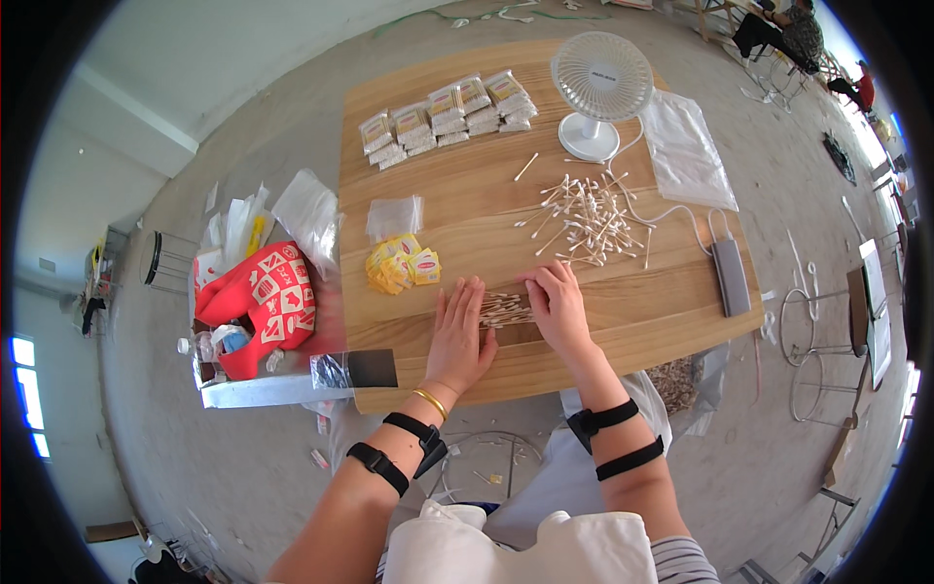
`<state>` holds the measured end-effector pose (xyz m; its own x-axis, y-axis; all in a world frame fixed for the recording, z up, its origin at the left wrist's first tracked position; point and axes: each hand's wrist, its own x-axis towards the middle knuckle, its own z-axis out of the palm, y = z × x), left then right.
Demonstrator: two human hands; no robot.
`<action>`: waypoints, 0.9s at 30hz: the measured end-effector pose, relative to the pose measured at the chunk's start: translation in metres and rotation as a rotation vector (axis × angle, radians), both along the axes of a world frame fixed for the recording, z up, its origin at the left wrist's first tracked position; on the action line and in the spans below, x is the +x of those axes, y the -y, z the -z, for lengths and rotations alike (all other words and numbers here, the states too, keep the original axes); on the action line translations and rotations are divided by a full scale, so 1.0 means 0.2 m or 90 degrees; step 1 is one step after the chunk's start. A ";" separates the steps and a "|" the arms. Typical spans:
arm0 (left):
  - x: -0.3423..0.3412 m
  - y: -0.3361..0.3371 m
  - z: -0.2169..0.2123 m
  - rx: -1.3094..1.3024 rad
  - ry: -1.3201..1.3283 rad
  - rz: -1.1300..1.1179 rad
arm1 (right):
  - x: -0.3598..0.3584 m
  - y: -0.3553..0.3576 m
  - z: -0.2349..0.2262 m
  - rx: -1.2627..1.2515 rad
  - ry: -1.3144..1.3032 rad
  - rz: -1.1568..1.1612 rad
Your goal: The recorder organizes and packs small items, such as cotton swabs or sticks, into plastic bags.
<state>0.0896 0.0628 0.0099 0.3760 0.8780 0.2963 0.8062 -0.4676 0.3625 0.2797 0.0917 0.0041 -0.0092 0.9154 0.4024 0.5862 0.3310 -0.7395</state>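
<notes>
A small row of cotton swabs lies on the wooden table between my two hands. My left hand is flat at the row's left end, fingers stretched out and thumb beside the swabs. At the right end my right hand is closed, fingers bent and pressed together against the swab ends; its fingertips are partly hidden. Beyond it spreads a loose pile of cotton swabs, with a single swab apart from it. Left of the pile are yellow paper labels and small clear bags.
Packed swab bags are stacked at the table's far side. A white fan stands beside them, its cable running to a grey power bank. A plastic bag lies far right. Left is a box with a red bag.
</notes>
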 end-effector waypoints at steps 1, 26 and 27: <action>-0.01 -0.01 0.01 -0.014 0.021 0.024 | -0.01 0.00 0.01 -0.016 -0.029 0.018; -0.03 -0.01 0.04 -0.079 0.152 0.035 | -0.06 0.02 -0.09 -0.070 0.021 -0.068; -0.04 -0.01 0.04 -0.080 0.151 0.033 | -0.03 0.06 -0.10 -0.083 0.080 -0.131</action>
